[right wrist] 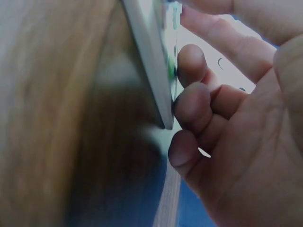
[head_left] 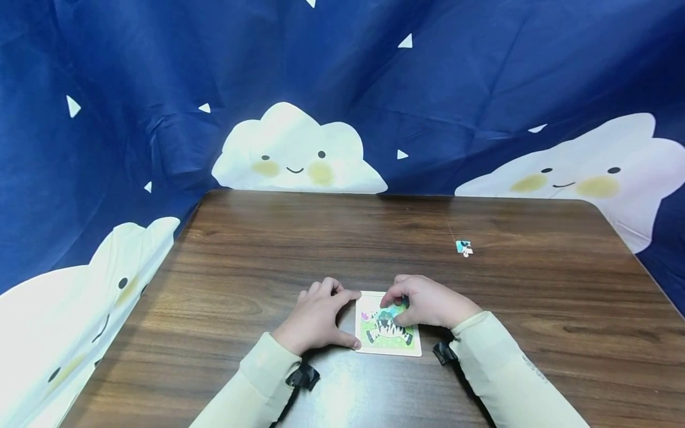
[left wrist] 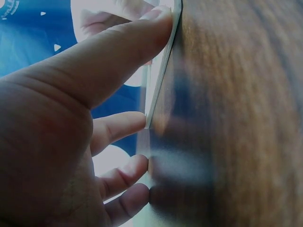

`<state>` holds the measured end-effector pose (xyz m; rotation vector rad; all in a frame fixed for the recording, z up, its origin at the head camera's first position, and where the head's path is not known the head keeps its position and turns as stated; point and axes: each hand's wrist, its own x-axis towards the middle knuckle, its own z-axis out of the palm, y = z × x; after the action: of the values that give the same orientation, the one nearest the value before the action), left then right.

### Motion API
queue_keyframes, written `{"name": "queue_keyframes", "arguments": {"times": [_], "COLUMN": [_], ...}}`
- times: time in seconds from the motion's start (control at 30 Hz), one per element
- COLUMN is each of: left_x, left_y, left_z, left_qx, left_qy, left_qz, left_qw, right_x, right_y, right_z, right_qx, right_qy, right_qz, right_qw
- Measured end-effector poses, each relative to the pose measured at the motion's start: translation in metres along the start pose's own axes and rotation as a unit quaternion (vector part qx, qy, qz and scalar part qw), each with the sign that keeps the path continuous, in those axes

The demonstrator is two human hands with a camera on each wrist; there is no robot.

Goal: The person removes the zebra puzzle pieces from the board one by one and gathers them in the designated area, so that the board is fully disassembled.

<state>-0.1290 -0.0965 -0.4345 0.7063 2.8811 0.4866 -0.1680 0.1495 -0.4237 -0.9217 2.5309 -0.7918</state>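
A small white-framed puzzle board with a zebra picture lies near the front edge of the wooden table. My left hand braces its left side, forefinger at the top corner and thumb at the bottom corner. In the left wrist view the thumb presses flat against the board's thin edge. My right hand sits curled over the board's upper part, fingertips pinching a teal puzzle piece on the picture. The right wrist view shows curled fingers against the board's edge.
One loose puzzle piece lies on the table to the right, beyond the board. A dark blue cloth with white clouds hangs behind and around the table. Black wrist straps sit on both pale sleeves.
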Motion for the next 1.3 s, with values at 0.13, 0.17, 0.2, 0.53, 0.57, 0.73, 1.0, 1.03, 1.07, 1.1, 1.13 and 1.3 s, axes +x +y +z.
{"name": "queue_keyframes", "arguments": {"times": [0.13, 0.17, 0.2, 0.53, 0.57, 0.73, 1.0, 1.03, 1.07, 1.1, 1.13, 1.3], "left_x": [0.0, 0.0, 0.0, 0.0, 0.0, 0.0, 0.0, 0.0, 0.0, 0.0, 0.0, 0.0], "left_y": [-0.001, -0.001, -0.001, 0.0, 0.0, 0.0, 0.0, 0.0, 0.0, 0.0, 0.0, 0.0], "left_z": [0.001, 0.001, 0.001, 0.001, 0.001, 0.0, 0.0, 0.0, 0.001, 0.001, 0.001, 0.002], "left_qx": [0.001, 0.0, 0.0, 0.002, 0.002, 0.0, -0.001, -0.001, -0.001, 0.0, 0.0, -0.002], "left_qy": [0.001, 0.002, 0.002, 0.0, 0.001, 0.004, 0.006, 0.006, 0.007, 0.007, 0.008, 0.01], "left_qz": [-0.001, -0.001, -0.001, -0.001, -0.001, 0.0, 0.002, 0.003, 0.004, 0.004, 0.004, 0.005], "left_qw": [1.0, 1.0, 1.0, 1.0, 1.0, 1.0, 1.0, 1.0, 1.0, 1.0, 1.0, 0.9999], "right_x": [0.001, 0.001, 0.001, -0.002, -0.002, -0.004, -0.011, -0.012, -0.013, -0.014, -0.015, -0.022], "right_y": [-0.001, -0.001, -0.001, 0.001, 0.002, 0.007, 0.012, 0.013, 0.014, 0.016, 0.017, 0.024], "right_z": [0.001, 0.001, 0.001, -0.005, -0.006, -0.01, -0.022, -0.023, -0.025, -0.027, -0.028, -0.038], "right_qx": [-0.003, -0.005, -0.007, 0.003, 0.002, 0.001, -0.003, -0.008, -0.013, -0.017, -0.019, -0.003], "right_qy": [0.007, 0.009, 0.012, 0.035, 0.038, 0.053, 0.084, 0.089, 0.094, 0.099, 0.104, 0.117], "right_qz": [0.003, 0.003, 0.003, 0.007, 0.009, 0.018, 0.019, 0.022, 0.022, 0.025, 0.027, 0.058], "right_qw": [1.0, 1.0, 1.0, 0.999, 0.999, 0.998, 0.996, 0.996, 0.995, 0.995, 0.994, 0.991]}}
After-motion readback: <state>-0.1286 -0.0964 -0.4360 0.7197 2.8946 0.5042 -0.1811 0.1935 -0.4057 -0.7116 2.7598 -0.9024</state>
